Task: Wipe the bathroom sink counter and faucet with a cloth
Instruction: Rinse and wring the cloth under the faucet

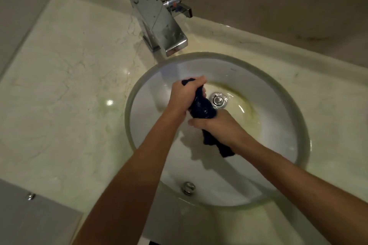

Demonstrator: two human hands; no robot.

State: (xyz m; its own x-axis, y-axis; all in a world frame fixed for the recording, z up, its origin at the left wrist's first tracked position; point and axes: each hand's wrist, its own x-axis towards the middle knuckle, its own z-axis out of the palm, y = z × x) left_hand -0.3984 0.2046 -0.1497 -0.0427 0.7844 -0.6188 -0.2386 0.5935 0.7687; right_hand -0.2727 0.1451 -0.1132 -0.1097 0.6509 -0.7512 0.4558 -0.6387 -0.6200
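Your dark cloth (202, 106) is bunched over the basin (278, 93), near the drain (219, 100); left hand (184, 96) and right hand (216, 125) both grip it. Chrome faucet (159, 24) stands at the counter's (65, 77) back edge. Cloth's middle is hidden in your fists.

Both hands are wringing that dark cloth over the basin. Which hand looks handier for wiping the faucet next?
Probably the left hand: it grips the cloth at its upper end, nearer the faucet.

One dark cloth (201, 106), two hands (left hand (184, 96), right hand (216, 125)), one chrome faucet (159, 24) at the counter's (65, 77) far edge, one round sink (288, 93), one drain (218, 100) and one overflow cap (187, 187).
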